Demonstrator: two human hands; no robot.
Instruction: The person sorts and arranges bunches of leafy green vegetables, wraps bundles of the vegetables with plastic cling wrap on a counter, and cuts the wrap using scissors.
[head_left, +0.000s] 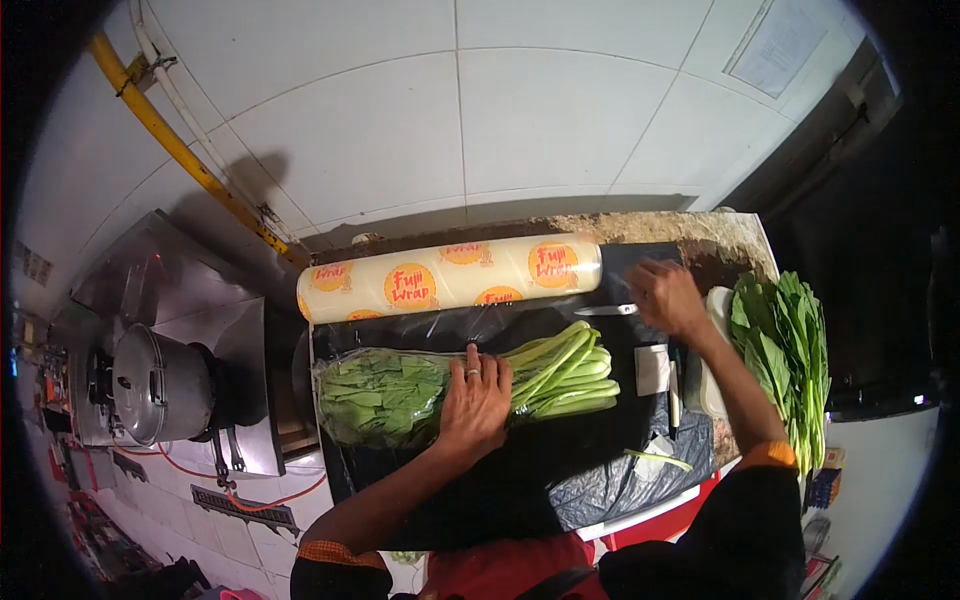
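Note:
A bundle of leafy greens lies on the black-covered table, its leaves under clear plastic film and its pale stalks pointing right. My left hand rests flat on the middle of the bundle, fingers spread a little, a ring on one finger. Behind the bundle lies a large roll of film printed "Fuji Wrap". My right hand is raised at the right end of the roll, fingers curled; what it holds, if anything, is too small to make out. Scissors lie just left of it.
More greens stand at the right edge beside a white container. A knife and a paper label lie on the right side. A lidded pot sits on the stove at the left. A tiled wall rises behind.

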